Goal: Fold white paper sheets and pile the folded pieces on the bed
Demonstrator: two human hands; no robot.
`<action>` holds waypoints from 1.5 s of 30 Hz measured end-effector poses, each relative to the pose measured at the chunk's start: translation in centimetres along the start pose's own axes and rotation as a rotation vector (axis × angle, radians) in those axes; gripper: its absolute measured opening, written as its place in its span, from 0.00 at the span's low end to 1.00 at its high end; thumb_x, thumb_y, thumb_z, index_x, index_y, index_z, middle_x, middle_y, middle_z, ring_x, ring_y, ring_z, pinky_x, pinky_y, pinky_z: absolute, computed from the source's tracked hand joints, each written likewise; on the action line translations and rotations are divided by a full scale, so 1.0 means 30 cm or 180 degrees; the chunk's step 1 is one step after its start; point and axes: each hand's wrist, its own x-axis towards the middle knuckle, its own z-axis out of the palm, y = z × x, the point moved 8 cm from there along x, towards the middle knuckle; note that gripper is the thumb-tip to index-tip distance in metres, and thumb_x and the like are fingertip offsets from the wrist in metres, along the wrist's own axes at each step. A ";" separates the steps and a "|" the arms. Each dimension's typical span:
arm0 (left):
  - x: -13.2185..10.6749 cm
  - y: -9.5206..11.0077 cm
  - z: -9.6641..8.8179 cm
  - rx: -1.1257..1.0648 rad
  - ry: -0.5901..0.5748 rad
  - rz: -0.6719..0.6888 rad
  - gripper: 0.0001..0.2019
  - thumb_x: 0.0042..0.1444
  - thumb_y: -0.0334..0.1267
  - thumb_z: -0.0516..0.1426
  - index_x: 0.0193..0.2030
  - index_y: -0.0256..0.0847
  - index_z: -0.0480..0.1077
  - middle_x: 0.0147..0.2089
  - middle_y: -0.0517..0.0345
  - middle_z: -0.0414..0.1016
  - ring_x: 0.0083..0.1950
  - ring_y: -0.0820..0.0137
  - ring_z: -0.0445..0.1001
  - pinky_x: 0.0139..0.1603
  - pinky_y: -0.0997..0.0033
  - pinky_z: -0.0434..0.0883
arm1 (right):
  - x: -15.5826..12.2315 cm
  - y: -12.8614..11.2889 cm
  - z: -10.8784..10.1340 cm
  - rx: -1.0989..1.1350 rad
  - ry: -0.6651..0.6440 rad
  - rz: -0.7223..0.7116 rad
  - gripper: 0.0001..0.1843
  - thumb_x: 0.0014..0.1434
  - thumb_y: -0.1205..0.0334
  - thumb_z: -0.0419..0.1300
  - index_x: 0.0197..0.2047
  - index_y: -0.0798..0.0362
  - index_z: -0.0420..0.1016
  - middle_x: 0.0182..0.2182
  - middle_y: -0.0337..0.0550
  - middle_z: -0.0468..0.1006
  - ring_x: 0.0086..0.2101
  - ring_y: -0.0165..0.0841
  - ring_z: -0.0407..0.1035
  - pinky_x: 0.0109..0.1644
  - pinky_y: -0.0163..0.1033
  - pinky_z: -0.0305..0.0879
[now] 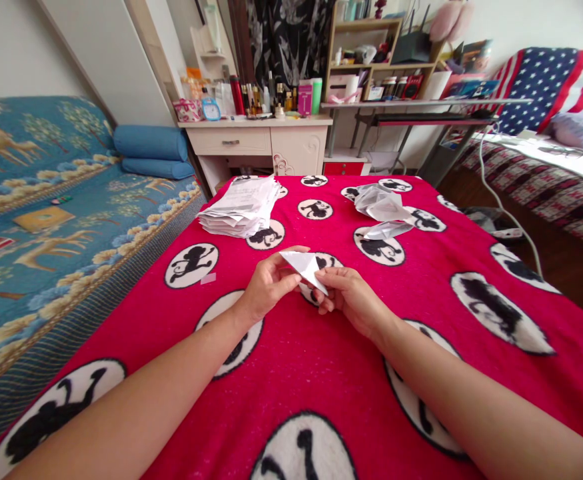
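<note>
A small folded piece of white paper (307,267), triangular in shape, is held just above the red cloth between both hands. My left hand (270,285) pinches its left side with thumb and fingers closed. My right hand (348,300) grips the lower right corner, fingers curled. A stack of white printed sheets (241,208) lies beyond my left hand. A pile of folded paper pieces (384,210) rests beyond my right hand.
The red cloth with black-and-white round monkey prints (296,373) covers the table. A blue patterned sofa (36,213) stands to the left. A white dresser with bottles (256,137) and a desk with shelves (401,110) stand behind. A white cable (501,200) hangs at right.
</note>
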 end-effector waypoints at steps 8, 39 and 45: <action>-0.006 -0.010 0.015 -0.0450 -0.0028 -0.0194 0.15 0.52 0.33 0.55 0.48 0.38 0.67 0.51 0.50 0.76 0.46 0.64 0.76 0.44 0.68 0.73 | -0.001 0.007 0.034 -0.0812 -0.0172 -0.0191 0.19 0.54 0.48 0.61 0.25 0.56 0.68 0.18 0.39 0.75 0.15 0.23 0.62 0.20 0.28 0.56; -0.013 0.033 0.046 0.2690 -0.0622 0.0966 0.12 0.52 0.32 0.60 0.44 0.40 0.74 0.42 0.53 0.78 0.42 0.67 0.77 0.46 0.68 0.72 | -0.031 -0.134 -0.026 -0.4444 0.0721 -0.1312 0.12 0.47 0.70 0.56 0.30 0.48 0.78 0.23 0.37 0.76 0.24 0.29 0.66 0.27 0.33 0.50; -0.034 0.073 0.044 0.3121 -0.0250 0.1429 0.13 0.52 0.27 0.58 0.45 0.43 0.73 0.45 0.53 0.78 0.46 0.66 0.76 0.48 0.67 0.71 | -0.049 -0.144 0.012 -0.4606 0.0513 -0.1792 0.08 0.50 0.66 0.59 0.36 0.50 0.76 0.35 0.41 0.77 0.32 0.31 0.69 0.32 0.32 0.57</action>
